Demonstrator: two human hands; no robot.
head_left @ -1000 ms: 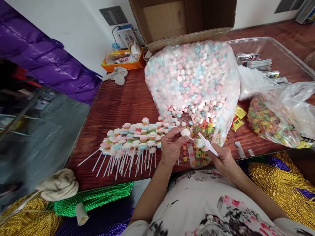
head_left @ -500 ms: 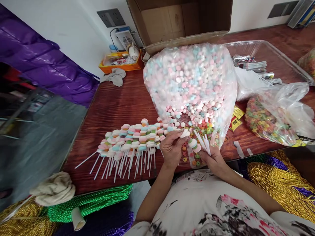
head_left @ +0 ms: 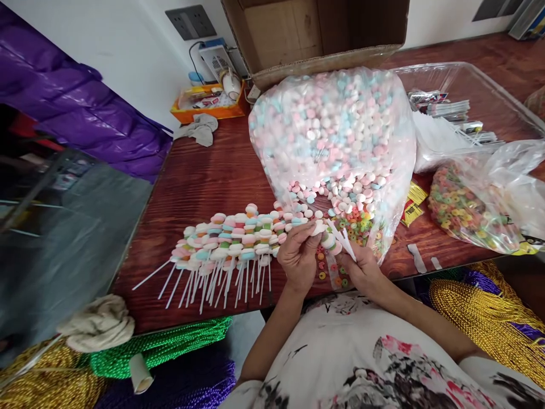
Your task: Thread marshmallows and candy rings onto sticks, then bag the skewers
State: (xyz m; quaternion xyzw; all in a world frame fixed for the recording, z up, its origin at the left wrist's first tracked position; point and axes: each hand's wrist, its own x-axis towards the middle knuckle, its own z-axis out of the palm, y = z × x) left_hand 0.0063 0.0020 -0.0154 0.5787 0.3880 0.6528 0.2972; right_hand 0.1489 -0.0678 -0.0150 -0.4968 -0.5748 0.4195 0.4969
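My left hand (head_left: pixel 299 253) pinches a white marshmallow (head_left: pixel 318 227) between thumb and fingers. Several white sticks (head_left: pixel 344 240) are gripped in my right hand (head_left: pixel 361 270), along with a stick threaded with candies (head_left: pixel 330 243), whose end meets the marshmallow. Left of my hands, a pile of marshmallow skewers (head_left: pixel 230 238) lies on the table, bare stick ends toward me. Beyond my hands lies a big clear bag of pastel marshmallows (head_left: pixel 332 130), with loose ones at its mouth. Ring gummies (head_left: pixel 357 227) in several colours are scattered in front of it.
A cardboard box (head_left: pixel 281 34) stands behind the bag. To the right are a clear plastic tray (head_left: pixel 464 74), a bag of ring gummies (head_left: pixel 464 204) and a yellow packet (head_left: pixel 413 204). An orange box (head_left: pixel 208 105) is at back left; bead strands (head_left: pixel 481 301) hang below the table edge.
My hands have drawn closer together, with the marshmallow now against the candy stick. The white sticks in my right hand have tilted further left. The view has shifted slightly.
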